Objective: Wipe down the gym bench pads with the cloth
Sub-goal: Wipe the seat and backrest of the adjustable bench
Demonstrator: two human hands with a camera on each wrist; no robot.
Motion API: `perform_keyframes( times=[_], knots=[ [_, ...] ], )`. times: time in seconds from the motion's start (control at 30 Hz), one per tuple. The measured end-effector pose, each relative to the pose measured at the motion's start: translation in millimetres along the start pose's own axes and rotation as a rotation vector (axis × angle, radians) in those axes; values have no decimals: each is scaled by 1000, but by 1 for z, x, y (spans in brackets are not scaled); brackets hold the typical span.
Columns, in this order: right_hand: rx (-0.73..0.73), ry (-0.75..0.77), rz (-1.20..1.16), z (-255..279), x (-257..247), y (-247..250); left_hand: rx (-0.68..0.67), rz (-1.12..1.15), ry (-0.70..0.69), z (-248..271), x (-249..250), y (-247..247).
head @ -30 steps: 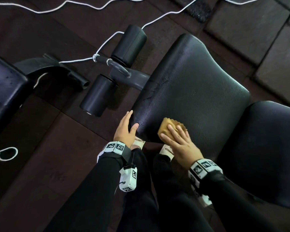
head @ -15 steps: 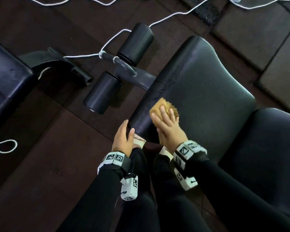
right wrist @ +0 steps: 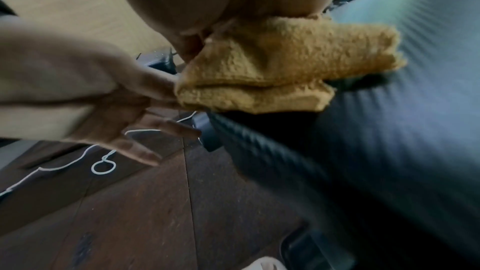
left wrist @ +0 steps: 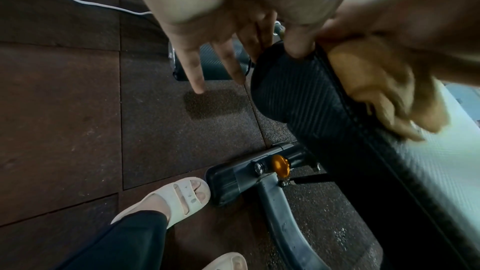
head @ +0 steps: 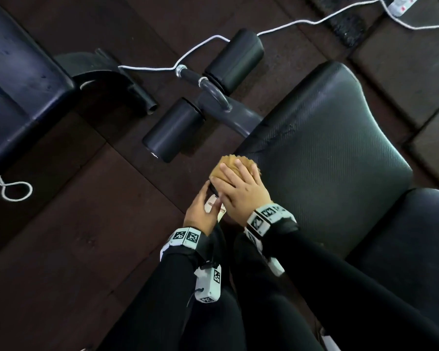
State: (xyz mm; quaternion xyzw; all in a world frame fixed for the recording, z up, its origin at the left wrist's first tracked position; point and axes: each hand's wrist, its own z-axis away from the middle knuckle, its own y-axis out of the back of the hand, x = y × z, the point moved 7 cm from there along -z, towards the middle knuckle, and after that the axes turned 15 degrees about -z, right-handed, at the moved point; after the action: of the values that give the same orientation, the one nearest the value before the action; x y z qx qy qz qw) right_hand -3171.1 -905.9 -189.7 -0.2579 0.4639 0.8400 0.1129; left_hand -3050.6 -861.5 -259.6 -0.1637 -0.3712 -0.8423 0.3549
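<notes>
Cloth (head: 230,166): folded, flattened under my right hand (head: 241,191) at seat pad (head: 327,153) corner for pressure; left hand (head: 200,211), fingers relaxed, steadies that corner's edge.

The head camera looks steeply down from above onto the black textured vinyl seat pad (head: 322,153) and dark rubber-tiled floor (head: 61,249). The left wrist camera sits low, close beside the pad's near corner (left wrist: 291,89), facing along the fingers toward the floor. The right wrist camera hovers just above the pad's top; all three share that corner and the folded mustard terry cloth (right wrist: 280,65).
</notes>
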Motion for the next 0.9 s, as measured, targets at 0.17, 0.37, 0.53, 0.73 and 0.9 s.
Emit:
perform_keyframes(
  times=[0.17,0.37,0.53,0.73,0.9],
  knots=[
    [-146,21,170,-41,-11,-4,-80,92,38,-3,-1,-4],
    [47,142,118,10,-2,6,-26,86,22,4,7,6],
    [-12,210,197,16,9,7,0,210,112,3,13,7],
    [-46,201,236,-36,43,52,85,165,216,-12,35,-1],
    [110,-9,204,-79,118,136,70,134,445,-28,43,-13]
  ],
)
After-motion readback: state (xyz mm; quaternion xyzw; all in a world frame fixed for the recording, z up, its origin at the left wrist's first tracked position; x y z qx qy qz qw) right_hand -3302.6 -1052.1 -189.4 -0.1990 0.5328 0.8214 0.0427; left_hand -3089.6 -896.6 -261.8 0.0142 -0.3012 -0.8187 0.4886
